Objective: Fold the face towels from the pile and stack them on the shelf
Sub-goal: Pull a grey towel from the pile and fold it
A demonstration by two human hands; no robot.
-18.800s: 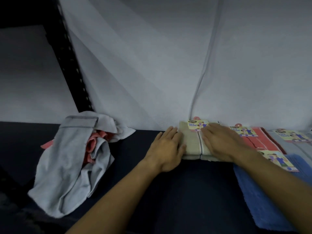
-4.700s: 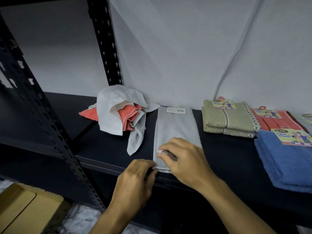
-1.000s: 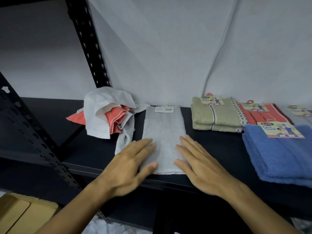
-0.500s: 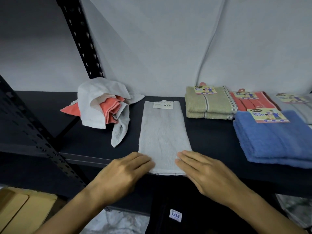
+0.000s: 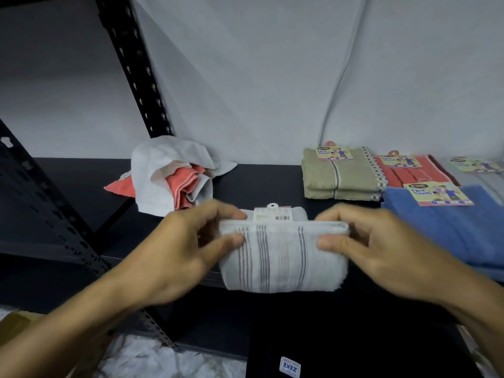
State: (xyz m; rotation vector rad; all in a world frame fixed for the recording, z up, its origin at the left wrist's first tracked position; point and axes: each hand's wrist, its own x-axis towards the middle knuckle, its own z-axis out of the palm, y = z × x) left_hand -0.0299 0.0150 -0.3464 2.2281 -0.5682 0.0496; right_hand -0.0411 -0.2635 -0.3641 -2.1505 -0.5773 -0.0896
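A grey face towel (image 5: 281,257) with thin stripes lies on the dark shelf (image 5: 267,181), its near end lifted and doubled over toward the back. My left hand (image 5: 191,241) pinches its left corner; my right hand (image 5: 362,241) pinches its right corner. A white barcode tag (image 5: 272,215) shows just behind the raised edge. The unfolded pile (image 5: 171,175) of white and coral towels sits at the back left. Folded towels stand at the right: an olive stack (image 5: 341,175), a coral one (image 5: 409,173) and a blue one (image 5: 450,227).
A black perforated upright (image 5: 136,69) rises behind the pile, and a slanted brace (image 5: 54,214) crosses at the left. A pale wall closes the back. Below the shelf lie a cardboard box (image 5: 16,326) and white plastic (image 5: 152,358).
Both hands went from lying flat at the towel's near end to pinching its near corners. They lifted that end and carried it toward the back, showing the striped side.
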